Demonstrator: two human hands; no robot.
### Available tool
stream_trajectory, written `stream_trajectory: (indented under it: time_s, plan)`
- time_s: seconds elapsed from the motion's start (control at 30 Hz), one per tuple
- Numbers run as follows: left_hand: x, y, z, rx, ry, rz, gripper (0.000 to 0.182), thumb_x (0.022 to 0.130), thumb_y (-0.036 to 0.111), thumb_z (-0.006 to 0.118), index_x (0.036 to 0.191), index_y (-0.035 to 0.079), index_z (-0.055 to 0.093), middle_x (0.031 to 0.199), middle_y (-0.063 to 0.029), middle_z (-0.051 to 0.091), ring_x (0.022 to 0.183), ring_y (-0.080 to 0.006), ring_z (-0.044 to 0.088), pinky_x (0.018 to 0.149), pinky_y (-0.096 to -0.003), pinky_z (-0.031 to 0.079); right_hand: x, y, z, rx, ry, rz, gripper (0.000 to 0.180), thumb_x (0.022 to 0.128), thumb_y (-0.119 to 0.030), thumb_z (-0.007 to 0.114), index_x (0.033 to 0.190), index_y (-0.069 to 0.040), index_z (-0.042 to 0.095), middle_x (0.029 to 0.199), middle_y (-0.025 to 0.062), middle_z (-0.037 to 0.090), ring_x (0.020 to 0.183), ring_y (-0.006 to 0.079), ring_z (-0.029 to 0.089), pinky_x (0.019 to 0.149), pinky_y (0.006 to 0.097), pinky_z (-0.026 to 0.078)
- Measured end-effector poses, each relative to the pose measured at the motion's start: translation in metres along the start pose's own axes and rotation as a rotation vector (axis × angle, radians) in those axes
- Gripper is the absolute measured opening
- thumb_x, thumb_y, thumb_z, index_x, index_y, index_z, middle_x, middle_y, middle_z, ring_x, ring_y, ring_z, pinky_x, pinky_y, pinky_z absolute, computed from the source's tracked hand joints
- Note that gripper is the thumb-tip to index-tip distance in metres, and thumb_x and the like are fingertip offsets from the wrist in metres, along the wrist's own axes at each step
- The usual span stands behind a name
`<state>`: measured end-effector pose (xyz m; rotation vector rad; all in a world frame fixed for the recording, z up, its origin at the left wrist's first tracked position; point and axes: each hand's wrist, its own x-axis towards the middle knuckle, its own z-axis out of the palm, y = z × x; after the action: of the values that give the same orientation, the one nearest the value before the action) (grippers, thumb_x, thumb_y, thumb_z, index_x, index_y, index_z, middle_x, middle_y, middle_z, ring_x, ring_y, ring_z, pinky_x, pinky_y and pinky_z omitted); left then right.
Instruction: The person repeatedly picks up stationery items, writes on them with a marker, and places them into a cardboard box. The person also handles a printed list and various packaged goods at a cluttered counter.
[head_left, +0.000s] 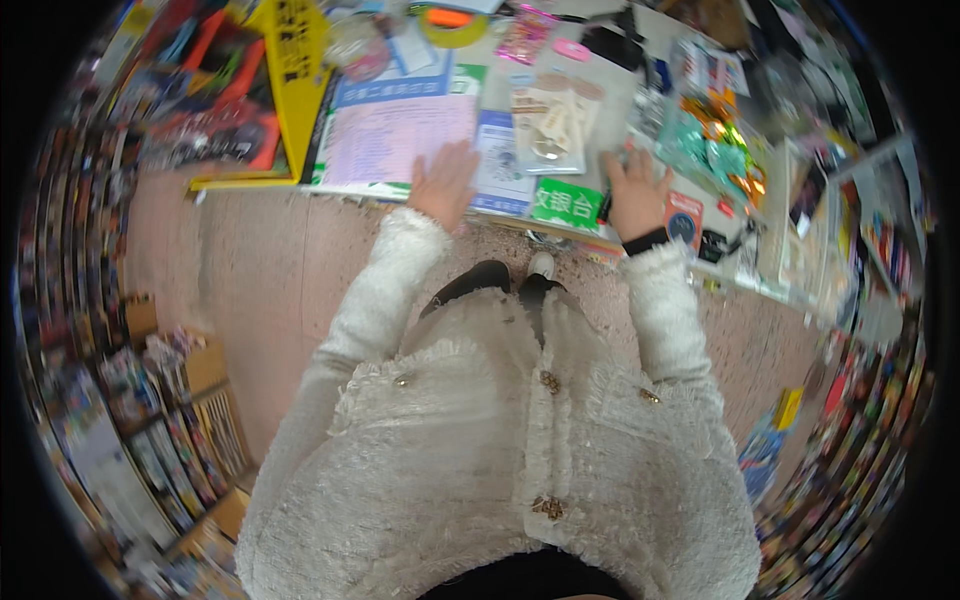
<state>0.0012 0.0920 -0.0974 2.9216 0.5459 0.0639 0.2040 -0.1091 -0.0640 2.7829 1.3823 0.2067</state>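
My left hand (444, 184) rests palm down at the counter's front edge, its fingers slightly apart. Under and beside it lie a pink printed sheet (397, 142) and a blue-and-white printed sheet (501, 157). Palm down on the counter, my right hand (637, 187) has its fingers spread, and no held object shows. A dark slim object (604, 207), partly covered, touches its thumb side. Between my hands are a clear packet of beige items (551, 131) and a green sign (566, 202) with white writing. An orange-red card (683, 220) lies just right of my right hand.
The cluttered counter (611, 112) also bears a roll of yellow tape (454, 30), a pink glittery packet (526, 34) and a bag of shiny teal and orange items (712, 150). A yellow panel (292, 82) stands at left. Packed shelves (82, 225) flank the floor (255, 247).
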Motion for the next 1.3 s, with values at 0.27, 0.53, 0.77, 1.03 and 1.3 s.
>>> stream_trajectory:
  time_s: [0.27, 0.53, 0.77, 1.03, 1.3]
  plan:
    - [0.023, 0.05, -0.002, -0.299, 0.161, 0.586, 0.04, 0.08, 0.001, 0.05, 0.12, -0.001, 0.047, 0.126, -0.021, 0.044, 0.119, -0.0402, 0.039, 0.098, -0.0454, 0.032, -0.091, -0.028, 0.024, 0.404, 0.42, 0.448, 0.056, 0.066, -0.004, 0.057, 0.12, -0.007, 0.047, 0.106, 0.0119, 0.055, 0.101, 0.0274, 0.051, 0.091, 0.0421, 0.034]
    - [-0.051, 0.2, 0.057, -0.348, -0.38, 1.435, 0.035, 0.077, -0.003, 0.051, 0.112, -0.001, 0.051, 0.121, -0.0194, 0.047, 0.113, -0.0374, 0.044, 0.095, -0.0429, 0.036, -0.359, -0.106, 0.111, 0.548, 0.482, 1.347, 0.031, 0.07, 0.002, 0.051, 0.099, -0.003, 0.059, 0.085, 0.0205, 0.061, 0.08, 0.0379, 0.057, 0.073, 0.0429, 0.045]
    - [-0.171, 0.35, 0.139, -0.33, -0.677, 1.725, 0.039, 0.071, -0.004, 0.053, 0.11, -0.001, 0.052, 0.115, -0.0205, 0.05, 0.108, -0.0393, 0.047, 0.092, -0.0439, 0.038, -0.628, -0.153, 0.15, 0.413, 0.67, 2.155, 0.024, 0.077, -0.006, 0.051, 0.099, -0.007, 0.06, 0.084, 0.0165, 0.063, 0.08, 0.0329, 0.061, 0.072, 0.0395, 0.049]
    - [-0.355, 0.582, 0.295, -0.391, -0.909, 1.661, 0.033, 0.079, 0.0, 0.052, 0.112, 0.001, 0.053, 0.111, -0.0182, 0.055, 0.101, -0.0357, 0.053, 0.087, -0.0379, 0.044, -0.927, -0.081, 0.214, 0.42, 0.64, 2.322, 0.019, 0.079, -0.009, 0.055, 0.097, -0.006, 0.061, 0.085, 0.0136, 0.065, 0.082, 0.0276, 0.063, 0.073, 0.0346, 0.049]
    - [-0.487, 0.745, 0.505, -0.452, -1.538, 0.75, 0.034, 0.084, 0.01, 0.057, 0.116, 0.0, 0.051, 0.099, -0.0076, 0.061, 0.085, -0.0133, 0.056, 0.075, -0.0257, 0.045, -1.17, 0.054, 0.414, 0.835, 0.361, 2.376, 0.015, 0.072, -0.016, 0.063, 0.081, -0.005, 0.065, 0.078, 0.0127, 0.063, 0.074, 0.0257, 0.061, 0.066, 0.037, 0.047]
